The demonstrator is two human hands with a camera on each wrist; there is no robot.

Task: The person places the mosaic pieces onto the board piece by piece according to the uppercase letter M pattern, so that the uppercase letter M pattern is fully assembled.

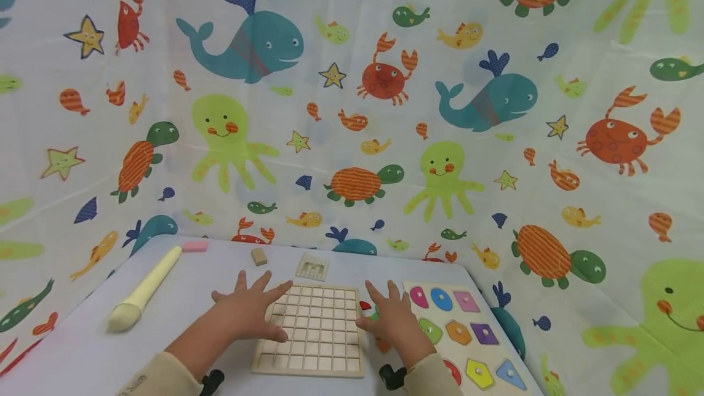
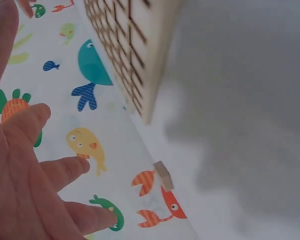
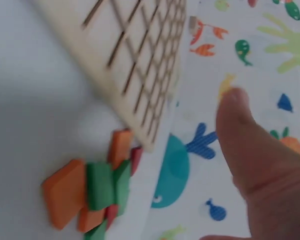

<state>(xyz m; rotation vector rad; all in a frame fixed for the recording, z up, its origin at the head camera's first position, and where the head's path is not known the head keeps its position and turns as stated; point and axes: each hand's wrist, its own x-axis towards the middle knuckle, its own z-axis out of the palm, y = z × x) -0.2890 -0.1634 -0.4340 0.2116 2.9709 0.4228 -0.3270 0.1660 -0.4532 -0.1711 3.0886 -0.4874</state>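
Both hands hover with fingers spread over a pale wooden grid board [image 1: 312, 366]. The left hand [image 1: 250, 310] is at the board's left side and holds nothing; in the left wrist view its fingers [image 2: 65, 172] extend past the board. Over the right edge, the right hand [image 1: 398, 326] also holds nothing, its thumb [image 3: 240, 130] raised in the right wrist view. Beside the board, partly hidden below the right hand, lies a small heap of coloured blocks, among them an orange block [image 3: 65, 194] and a green block [image 3: 99, 186].
A board of knobbed coloured shapes [image 1: 464, 341] lies at the right. Toward the back are a small tan block [image 1: 259, 256], a small pale tile with cut-outs [image 1: 312, 266] and a pink block [image 1: 195, 246]. A long pale yellow object [image 1: 145, 289] lies at the left.
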